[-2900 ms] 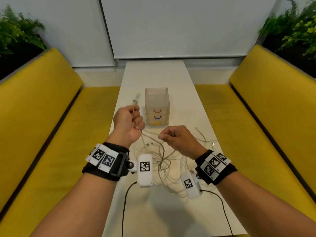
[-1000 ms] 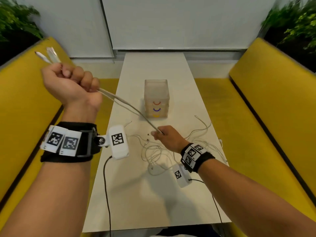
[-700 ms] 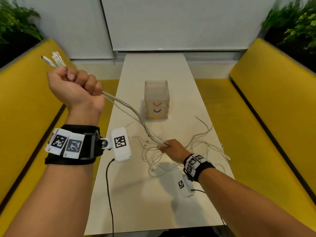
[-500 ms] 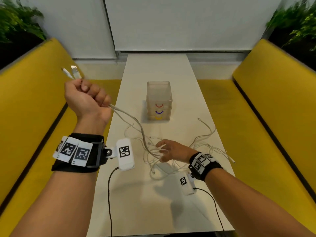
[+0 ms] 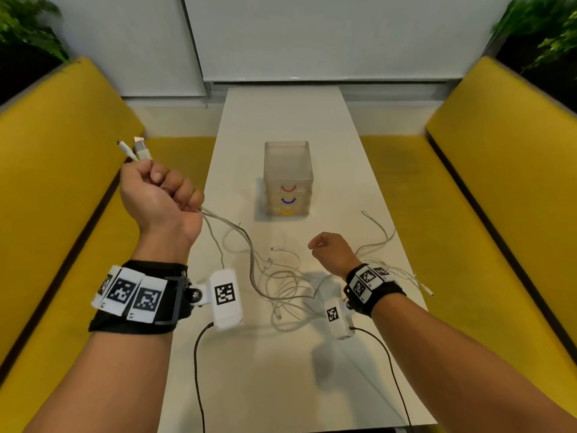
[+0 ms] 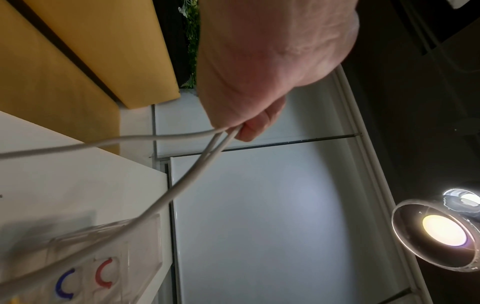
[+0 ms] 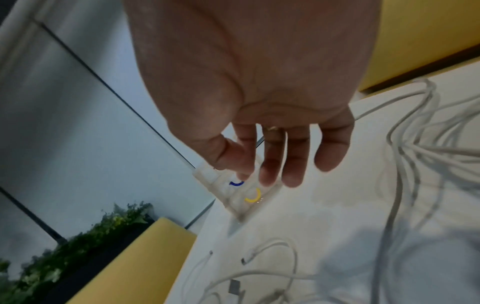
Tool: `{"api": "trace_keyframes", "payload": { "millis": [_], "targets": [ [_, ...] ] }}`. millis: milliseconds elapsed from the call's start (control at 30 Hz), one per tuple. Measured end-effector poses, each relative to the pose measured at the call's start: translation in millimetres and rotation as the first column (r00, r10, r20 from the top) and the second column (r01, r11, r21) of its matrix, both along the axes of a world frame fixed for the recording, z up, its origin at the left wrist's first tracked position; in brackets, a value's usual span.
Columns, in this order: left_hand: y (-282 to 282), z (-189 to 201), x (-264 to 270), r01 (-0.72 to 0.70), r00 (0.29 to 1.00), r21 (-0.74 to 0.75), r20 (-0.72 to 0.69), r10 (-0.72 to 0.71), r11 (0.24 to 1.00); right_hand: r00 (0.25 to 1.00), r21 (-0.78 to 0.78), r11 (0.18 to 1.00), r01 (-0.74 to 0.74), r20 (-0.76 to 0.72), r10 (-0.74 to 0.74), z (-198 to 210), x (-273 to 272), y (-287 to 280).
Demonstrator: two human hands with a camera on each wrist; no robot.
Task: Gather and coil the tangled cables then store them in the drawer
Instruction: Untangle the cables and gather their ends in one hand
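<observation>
My left hand (image 5: 162, 195) is raised left of the table in a fist around white cables (image 5: 249, 254), two plug ends (image 5: 139, 150) sticking out above it. In the left wrist view the cables (image 6: 182, 185) trail down from the curled fingers (image 6: 255, 125). The rest lies in a loose tangle (image 5: 287, 285) on the white table (image 5: 281, 370). My right hand (image 5: 331, 248) hovers over the tangle with relaxed fingers (image 7: 272, 164), holding nothing. A small clear drawer unit (image 5: 288, 179) with red, blue and yellow handles stands behind, all drawers closed.
Yellow benches (image 5: 62, 182) run along both sides of the narrow table. More cable loops (image 5: 381, 242) reach toward the table's right edge. Black wrist-camera leads (image 5: 196, 370) cross the near table. Plants (image 5: 25, 26) stand in the back corners.
My left hand has come down and inward with the cable ends, so the strands hang slack. My right hand has let go of the cable and lifted slightly above the tangle.
</observation>
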State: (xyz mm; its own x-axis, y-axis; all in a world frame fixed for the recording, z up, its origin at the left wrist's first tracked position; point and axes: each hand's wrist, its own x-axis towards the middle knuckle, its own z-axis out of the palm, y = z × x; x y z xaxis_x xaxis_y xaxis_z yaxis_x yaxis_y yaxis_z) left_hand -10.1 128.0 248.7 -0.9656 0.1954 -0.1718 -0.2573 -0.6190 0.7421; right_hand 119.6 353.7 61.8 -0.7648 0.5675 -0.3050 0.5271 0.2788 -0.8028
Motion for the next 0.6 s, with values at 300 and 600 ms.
{"api": "trace_keyframes", "payload": {
  "millis": [300,600],
  "targets": [
    [6.6,-10.1,7.3,0.041,0.999,-0.009,0.02,-0.041,0.999,0.841,0.423,0.892,0.158,0.416,-0.346,-24.0,26.7,41.8],
    [10.1,-12.4,10.1,0.068,0.997,-0.001,0.027,-0.068,0.998,0.578,0.532,0.845,0.047,0.676,-0.457,-47.7,92.2,93.1]
  ]
}}
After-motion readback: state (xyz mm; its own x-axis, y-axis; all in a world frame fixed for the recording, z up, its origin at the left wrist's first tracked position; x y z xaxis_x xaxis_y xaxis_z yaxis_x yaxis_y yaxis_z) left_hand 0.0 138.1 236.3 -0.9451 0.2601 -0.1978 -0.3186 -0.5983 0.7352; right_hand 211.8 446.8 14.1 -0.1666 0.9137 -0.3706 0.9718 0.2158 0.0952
